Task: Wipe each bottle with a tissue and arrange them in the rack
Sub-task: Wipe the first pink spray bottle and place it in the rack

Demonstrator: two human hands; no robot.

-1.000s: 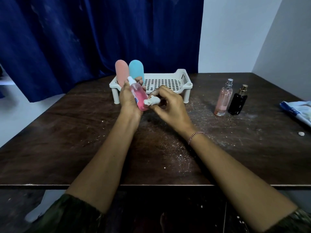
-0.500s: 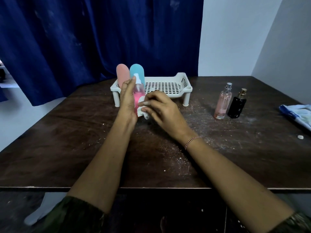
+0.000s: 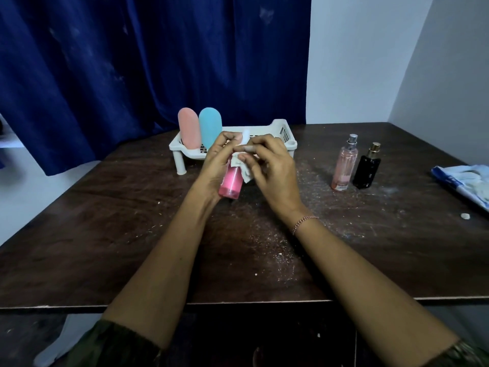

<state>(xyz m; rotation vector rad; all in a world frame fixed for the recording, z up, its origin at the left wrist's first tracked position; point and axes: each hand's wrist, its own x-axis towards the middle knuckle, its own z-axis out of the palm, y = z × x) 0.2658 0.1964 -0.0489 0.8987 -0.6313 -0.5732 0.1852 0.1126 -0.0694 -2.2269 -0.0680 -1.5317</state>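
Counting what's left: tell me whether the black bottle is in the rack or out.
Out: the black bottle stands upright on the table, well right of the rack.

Dark table point(image 3: 105, 234) carries white rack point(image 3: 288, 133), silver-topped bottle point(image 3: 344, 165), black bottle point(image 3: 367, 169), cloth point(image 3: 465, 181).

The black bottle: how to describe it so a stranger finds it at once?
On the dark wooden table, look right of the white rack. Two slim bottles stand there side by side. The black bottle is the right one, with a gold cap; the pale pink bottle beside it has a silver cap.
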